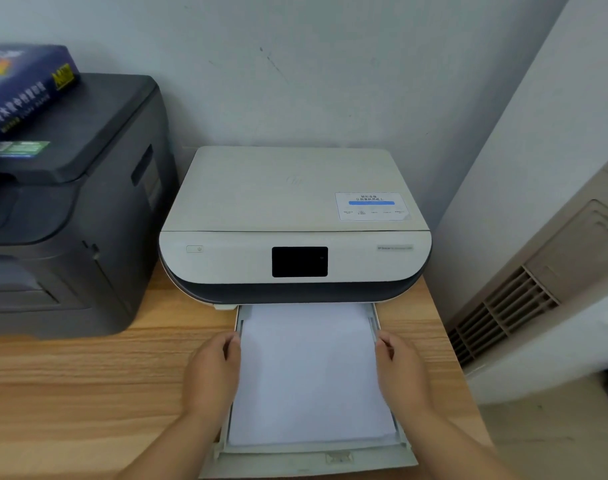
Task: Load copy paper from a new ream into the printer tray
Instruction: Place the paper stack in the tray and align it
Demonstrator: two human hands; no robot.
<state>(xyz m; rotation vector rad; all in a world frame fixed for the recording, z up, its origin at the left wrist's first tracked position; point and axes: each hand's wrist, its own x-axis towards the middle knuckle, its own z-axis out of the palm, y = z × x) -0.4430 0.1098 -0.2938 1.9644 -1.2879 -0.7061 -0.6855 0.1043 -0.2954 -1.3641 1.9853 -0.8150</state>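
A white printer (295, 202) stands on a wooden table, its paper tray (309, 459) pulled out toward me. A stack of white copy paper (309, 375) lies flat in the tray. My left hand (214, 372) rests against the tray's left side, fingers curled at the paper's left edge. My right hand (404, 372) is pressed on the right side in the same way, fingers at the right edge. A blue paper ream (21, 88) lies on top of a dark printer at the far left.
The dark grey printer (66, 209) fills the left of the wooden table (87, 393). A wall stands close behind both printers. At the right, off the table edge, is a beige unit with vent slats (503, 313).
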